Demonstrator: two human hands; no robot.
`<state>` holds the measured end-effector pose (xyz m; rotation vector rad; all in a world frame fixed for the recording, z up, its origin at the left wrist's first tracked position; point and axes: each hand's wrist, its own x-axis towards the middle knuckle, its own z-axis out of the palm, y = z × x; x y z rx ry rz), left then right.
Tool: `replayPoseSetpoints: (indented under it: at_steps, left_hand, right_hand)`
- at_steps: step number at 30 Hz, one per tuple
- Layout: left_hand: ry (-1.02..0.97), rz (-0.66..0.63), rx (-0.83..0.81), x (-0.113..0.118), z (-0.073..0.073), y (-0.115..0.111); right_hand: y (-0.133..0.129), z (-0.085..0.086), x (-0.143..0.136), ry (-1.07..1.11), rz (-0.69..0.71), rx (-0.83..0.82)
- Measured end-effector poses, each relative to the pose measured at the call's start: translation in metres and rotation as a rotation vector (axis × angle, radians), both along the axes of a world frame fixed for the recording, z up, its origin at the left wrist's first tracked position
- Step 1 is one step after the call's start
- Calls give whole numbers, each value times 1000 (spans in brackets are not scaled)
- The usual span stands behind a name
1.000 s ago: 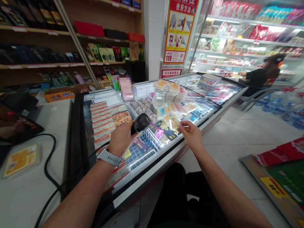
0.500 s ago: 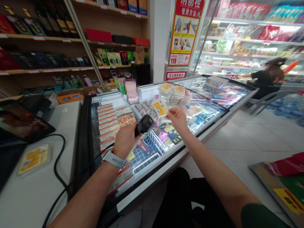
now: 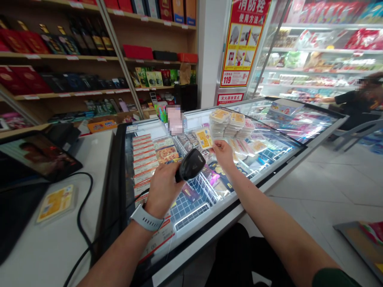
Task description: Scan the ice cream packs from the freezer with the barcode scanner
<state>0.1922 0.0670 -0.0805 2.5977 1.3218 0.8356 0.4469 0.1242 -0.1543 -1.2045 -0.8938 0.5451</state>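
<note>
My left hand (image 3: 164, 184) is wrapped round the handle of a black barcode scanner (image 3: 191, 165), whose head points away over the freezer. A cable runs from the scanner toward the counter. With fingers pinched, my right hand (image 3: 224, 154) holds the edge of a flat clear pack with a yellow label (image 3: 204, 138), tilted up facing me. Behind that pack, stacks of similar packs (image 3: 221, 116) stand on the glass-topped chest freezer (image 3: 215, 229). Another yellow-labelled pack (image 3: 56, 202) lies on the white counter at my left.
A tablet-like screen (image 3: 38, 153) and a looping black cable (image 3: 80, 211) are on the counter (image 3: 98, 159). White wire baskets (image 3: 191, 215) show inside the freezer. At the far right, a person in black (image 3: 357, 101) is near a grey chair (image 3: 359, 129) and refrigerated shelves.
The view has swung slightly left, so the scene sits further right. Both hands keep their holds on the scanner and the pack.
</note>
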Motion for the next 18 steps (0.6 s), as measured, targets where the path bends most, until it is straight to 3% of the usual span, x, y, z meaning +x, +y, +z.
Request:
replayPoseSetpoints:
  at_steps: [9,18]
  left_hand:
    - [49,-6,58,3,-3,12]
    - [165,85,64,25,11,34]
  right_hand:
    - [10,-5,8,-36,-45,-10]
    - [12,5,-5,-54,-22,-10]
